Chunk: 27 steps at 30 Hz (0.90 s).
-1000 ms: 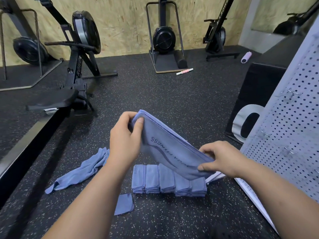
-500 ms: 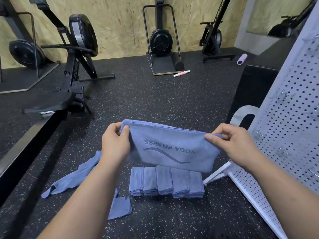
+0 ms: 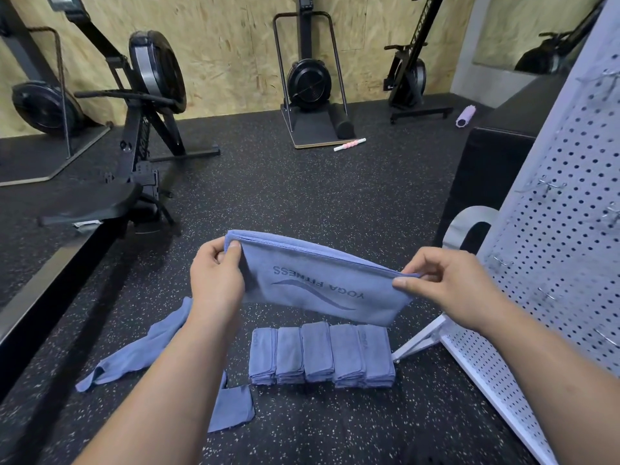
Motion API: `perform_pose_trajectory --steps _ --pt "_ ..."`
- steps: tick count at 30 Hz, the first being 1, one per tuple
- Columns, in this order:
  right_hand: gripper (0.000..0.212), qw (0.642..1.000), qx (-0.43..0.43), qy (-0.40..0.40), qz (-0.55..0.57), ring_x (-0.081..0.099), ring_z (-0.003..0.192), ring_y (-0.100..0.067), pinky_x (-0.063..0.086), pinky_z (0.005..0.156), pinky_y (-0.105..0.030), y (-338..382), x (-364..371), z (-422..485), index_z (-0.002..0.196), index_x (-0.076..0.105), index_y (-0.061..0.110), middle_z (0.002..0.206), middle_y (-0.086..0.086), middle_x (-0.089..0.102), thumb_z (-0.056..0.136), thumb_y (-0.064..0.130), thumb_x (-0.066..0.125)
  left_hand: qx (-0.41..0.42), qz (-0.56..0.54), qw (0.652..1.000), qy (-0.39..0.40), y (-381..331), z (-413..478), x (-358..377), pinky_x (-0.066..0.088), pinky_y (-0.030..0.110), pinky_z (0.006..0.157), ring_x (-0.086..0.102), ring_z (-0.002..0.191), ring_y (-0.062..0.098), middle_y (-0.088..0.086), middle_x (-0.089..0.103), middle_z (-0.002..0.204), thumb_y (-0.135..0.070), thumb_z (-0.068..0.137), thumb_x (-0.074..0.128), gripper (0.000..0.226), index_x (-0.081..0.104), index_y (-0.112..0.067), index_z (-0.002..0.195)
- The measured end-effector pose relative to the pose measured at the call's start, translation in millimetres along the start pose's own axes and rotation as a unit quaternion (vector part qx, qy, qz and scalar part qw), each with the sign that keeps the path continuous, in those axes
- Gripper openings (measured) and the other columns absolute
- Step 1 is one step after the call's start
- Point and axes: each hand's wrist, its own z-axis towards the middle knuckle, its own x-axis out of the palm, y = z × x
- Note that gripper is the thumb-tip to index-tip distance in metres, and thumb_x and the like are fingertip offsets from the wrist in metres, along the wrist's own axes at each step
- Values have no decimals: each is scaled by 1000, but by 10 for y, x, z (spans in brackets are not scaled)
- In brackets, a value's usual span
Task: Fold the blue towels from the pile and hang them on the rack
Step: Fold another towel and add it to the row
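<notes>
Gym floor (image 3: 302, 196): above the folded stack (image 3: 322, 354), left hand (image 3: 216, 280) and right hand (image 3: 446, 283) each pinch a top corner of the half-folded towel (image 3: 318, 290); another fold likely follows.

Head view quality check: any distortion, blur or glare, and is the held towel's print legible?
Head view: wide-angle bowing toward the edges, clear on the pegboard rack; lighting even, no glare on the held towel; it is sharp, print reading YOGA FITNESS, upside down.

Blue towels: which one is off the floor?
The towel printed YOGA FITNESS, pinched at its top corners by the left hand and right hand. The five folded towels sit in a row on the floor; the unfolded towel lies beside them.
</notes>
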Motion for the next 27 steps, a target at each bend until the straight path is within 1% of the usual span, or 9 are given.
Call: perform_pose_trajectory --steps 7,11,16,17,19,21,23,25,27 --pt "19 996 -2 12 -93 65 63 -9 49 61 -14 -5 0 -8 79 75 28 71 14 73 80 21 93 -22 -27 999 -2 -39 -15 -8 47 32 79 61 88 12 -1 73 101 -20 102 61 11 71 -25 105" --pt "18 986 -9 -44 -159 66 69 -4 47 62 -15 -35 18 -22 79 74 35 71 19 70 82 29 91 0 -1 999 35 -109 -106 5 47 31 75 60 82 6 -8 73 98 -10 98 53 28 75 -25 105" --pt "14 985 -61 -80 -143 63 67 -7 50 64 -23 69 108 -36 85 75 37 71 14 70 85 31 88 -97 -14 989 112 -241 -336 121 47 32 64 51 74 21 -5 57 81 -24 93 54 23 78 -24 92" --pt "13 984 -73 -72 -143 64 68 -6 50 64 -24 100 132 -41 85 75 37 71 15 70 85 31 87 -88 8 988 127 -243 -379 145 48 32 65 52 74 20 -7 58 82 -31 95 60 18 76 -24 92" --pt "11 984 -90 -48 -145 68 71 -6 54 68 -28 144 185 -54 88 76 35 74 16 72 86 32 86 35 111 980 163 -154 -452 188 48 33 73 60 81 8 -18 65 84 -44 97 71 17 76 -28 93" --pt "9 984 -100 -23 -143 71 75 -5 57 72 -33 161 241 -63 91 76 34 79 18 75 88 32 85 175 202 947 179 -43 -519 223 51 29 89 65 96 -4 -21 71 100 -43 95 75 11 76 -35 102" --pt "9 982 -119 1 -145 72 82 -2 59 76 -35 169 301 -74 93 77 32 84 21 75 88 33 84 268 242 911 199 30 -577 254 48 23 100 63 112 -6 -23 68 117 -38 98 72 19 75 -37 117" --pt "8 978 -141 28 -152 72 84 0 58 77 -33 189 355 -85 94 77 32 86 23 75 89 33 83 287 238 892 255 54 -617 290 46 24 109 59 125 -6 -24 67 129 -33 102 68 27 72 -35 129" --pt "8 975 -155 50 -154 72 86 1 58 79 -30 222 391 -97 95 77 32 87 24 75 90 33 83 238 232 881 337 62 -646 312 47 31 113 60 126 -7 -26 69 130 -33 105 63 28 71 -35 132"
